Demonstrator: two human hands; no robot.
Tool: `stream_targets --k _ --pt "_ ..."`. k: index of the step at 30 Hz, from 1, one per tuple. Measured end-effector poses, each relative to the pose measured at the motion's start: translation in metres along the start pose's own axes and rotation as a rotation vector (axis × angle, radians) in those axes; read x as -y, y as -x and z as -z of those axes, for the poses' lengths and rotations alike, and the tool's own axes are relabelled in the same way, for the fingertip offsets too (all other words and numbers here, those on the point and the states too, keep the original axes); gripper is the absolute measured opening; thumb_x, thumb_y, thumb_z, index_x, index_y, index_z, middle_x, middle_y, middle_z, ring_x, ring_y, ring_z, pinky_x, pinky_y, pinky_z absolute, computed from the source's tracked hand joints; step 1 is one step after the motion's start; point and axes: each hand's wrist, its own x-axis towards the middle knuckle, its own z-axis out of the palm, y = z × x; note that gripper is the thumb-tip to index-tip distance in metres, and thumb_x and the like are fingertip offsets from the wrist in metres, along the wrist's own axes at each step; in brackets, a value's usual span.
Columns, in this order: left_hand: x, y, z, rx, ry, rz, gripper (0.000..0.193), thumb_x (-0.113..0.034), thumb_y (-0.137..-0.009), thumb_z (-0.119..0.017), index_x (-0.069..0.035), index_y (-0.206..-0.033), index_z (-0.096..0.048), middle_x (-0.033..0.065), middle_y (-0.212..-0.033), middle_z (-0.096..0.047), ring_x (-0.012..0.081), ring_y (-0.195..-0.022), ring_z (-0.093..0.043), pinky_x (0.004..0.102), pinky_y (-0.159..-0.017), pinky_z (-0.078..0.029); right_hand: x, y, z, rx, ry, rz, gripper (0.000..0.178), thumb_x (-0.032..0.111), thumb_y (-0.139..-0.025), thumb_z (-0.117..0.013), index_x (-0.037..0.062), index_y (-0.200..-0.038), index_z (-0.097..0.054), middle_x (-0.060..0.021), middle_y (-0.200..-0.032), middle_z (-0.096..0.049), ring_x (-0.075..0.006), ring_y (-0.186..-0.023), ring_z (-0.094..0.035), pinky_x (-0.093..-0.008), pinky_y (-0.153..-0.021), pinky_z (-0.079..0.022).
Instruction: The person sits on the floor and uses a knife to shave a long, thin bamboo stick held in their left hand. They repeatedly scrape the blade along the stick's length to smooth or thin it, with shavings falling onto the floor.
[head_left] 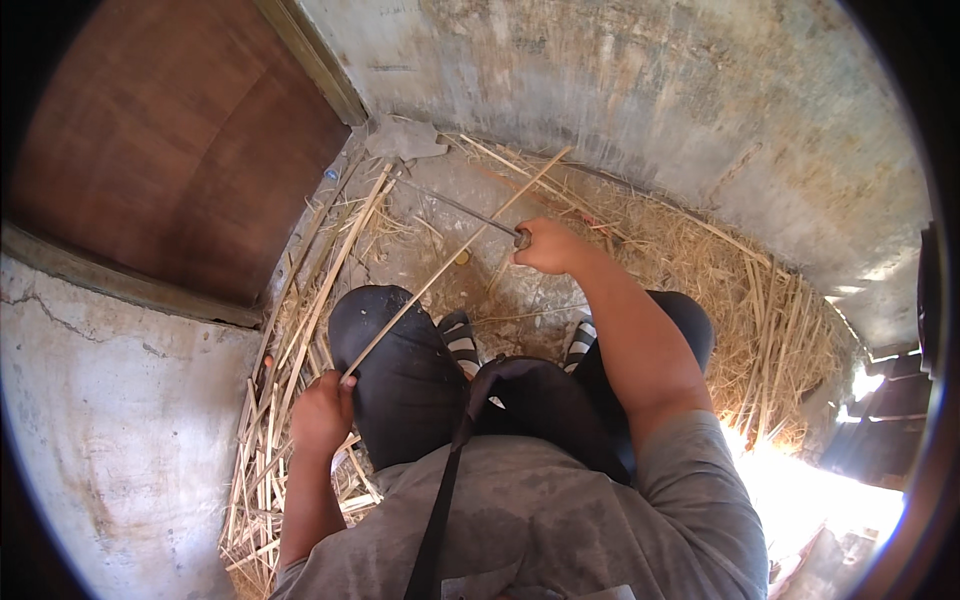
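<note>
My left hand (322,412) is closed around the near end of a long, thin bamboo strip (420,297), beside my left knee. From there the strip slants up and to the right, past my knee toward the far wall. In front of me, my right hand (548,246) grips the dark handle of a long-bladed knife (452,203). Its narrow blade points to the far left, low over the floor, and crosses the strip near the handle. Whether blade and strip touch, I cannot tell.
Pale bamboo strips (318,285) lie heaped along the left. Shavings and more strips (700,280) cover the floor at the right. A brown wooden panel (180,140) and stained walls (620,90) close in the space. My sandalled feet (461,345) stand between my bent knees.
</note>
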Motion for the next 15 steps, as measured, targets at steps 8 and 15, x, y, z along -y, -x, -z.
stream_targets --k 8,15 --pt "0.014 -0.003 -0.004 -0.013 0.095 -0.054 0.031 -0.030 -0.102 -0.059 -0.002 -0.089 -0.061 0.0262 -0.079 -0.065 0.0478 -0.077 -0.064 0.0555 -0.067 -0.048 0.051 0.015 0.003 0.157 0.135 0.150 0.050 0.028 -0.077 -0.072 0.0022 -0.120 -0.070 -0.0219 -0.119 -0.069 -0.0410 -0.113 -0.064 -0.0462 -0.098 -0.052" --pt "0.013 -0.008 -0.002 0.006 0.176 -0.051 0.031 -0.031 -0.102 -0.059 -0.002 -0.091 -0.062 0.0257 -0.074 -0.065 0.0484 -0.075 -0.064 0.0545 -0.065 -0.048 0.003 -0.008 -0.010 -0.021 0.084 0.098 0.046 0.027 -0.074 -0.073 0.0027 -0.113 -0.071 -0.0201 -0.112 -0.071 -0.0409 -0.107 -0.066 -0.0483 -0.094 -0.053"
